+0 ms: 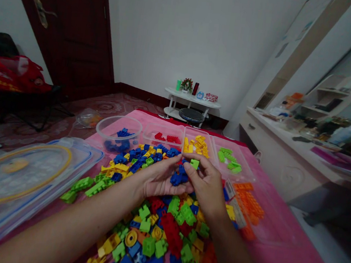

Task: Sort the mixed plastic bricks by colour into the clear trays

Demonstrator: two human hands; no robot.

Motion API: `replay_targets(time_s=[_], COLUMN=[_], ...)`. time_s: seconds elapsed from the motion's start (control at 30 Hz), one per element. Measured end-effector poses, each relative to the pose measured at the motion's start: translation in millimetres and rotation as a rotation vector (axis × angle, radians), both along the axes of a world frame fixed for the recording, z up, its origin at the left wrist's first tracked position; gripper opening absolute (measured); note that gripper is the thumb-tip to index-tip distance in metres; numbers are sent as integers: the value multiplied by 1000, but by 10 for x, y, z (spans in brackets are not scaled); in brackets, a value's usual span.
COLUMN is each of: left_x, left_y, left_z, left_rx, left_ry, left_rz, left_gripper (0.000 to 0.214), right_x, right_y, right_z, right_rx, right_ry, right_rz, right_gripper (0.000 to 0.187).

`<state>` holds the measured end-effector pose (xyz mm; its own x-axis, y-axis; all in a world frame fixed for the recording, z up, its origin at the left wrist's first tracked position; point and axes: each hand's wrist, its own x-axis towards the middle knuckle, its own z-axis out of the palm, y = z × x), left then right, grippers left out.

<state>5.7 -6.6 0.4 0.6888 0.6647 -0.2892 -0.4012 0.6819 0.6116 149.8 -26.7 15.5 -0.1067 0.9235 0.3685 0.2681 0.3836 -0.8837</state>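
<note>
Over the heap of toy bricks [170, 229], my two hands meet. My left hand [163, 181] is turned palm up with its fingers curled round several blue toy bricks [179, 176]. My right hand [206, 180] is closed above that palm, and a light green toy brick [194, 163] shows between its thumb and fingers. A bit of red is visible beside the blue bricks, partly covered by the fingers. Beneath the hands the heap mixes green, yellow, red, blue and orange pieces.
Behind the heap stand a round clear tub [118, 131] with blue bricks and clear trays of red [149, 133], yellow [183, 139] and green bricks [246, 163]. Orange bricks [250, 202] lie at the right. Large clear lids [45, 175] rest at the left on the pink cloth [303, 258].
</note>
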Motion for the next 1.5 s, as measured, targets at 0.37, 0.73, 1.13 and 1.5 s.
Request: replay_targets(time_s=[0.37, 0.73, 1.13, 1.5], left_x=[-628, -991, -751, -681], left_y=[374, 343, 62, 139], left_z=[358, 383, 394, 181], left_rx=[211, 1201, 1432, 1455], left_ry=[209, 1503, 1645, 1829], left_rz=[703, 572, -314, -360], left_gripper=[23, 34, 35, 25], right_x=[126, 52, -349, 151], right_y=[87, 100, -259, -506], right_z=[58, -95, -185, 360], right_rx=[-144, -85, 59, -94], right_ry=[63, -394, -886, -967], right_rz=[-49, 117, 371, 511], right_gripper=[33, 23, 25, 22])
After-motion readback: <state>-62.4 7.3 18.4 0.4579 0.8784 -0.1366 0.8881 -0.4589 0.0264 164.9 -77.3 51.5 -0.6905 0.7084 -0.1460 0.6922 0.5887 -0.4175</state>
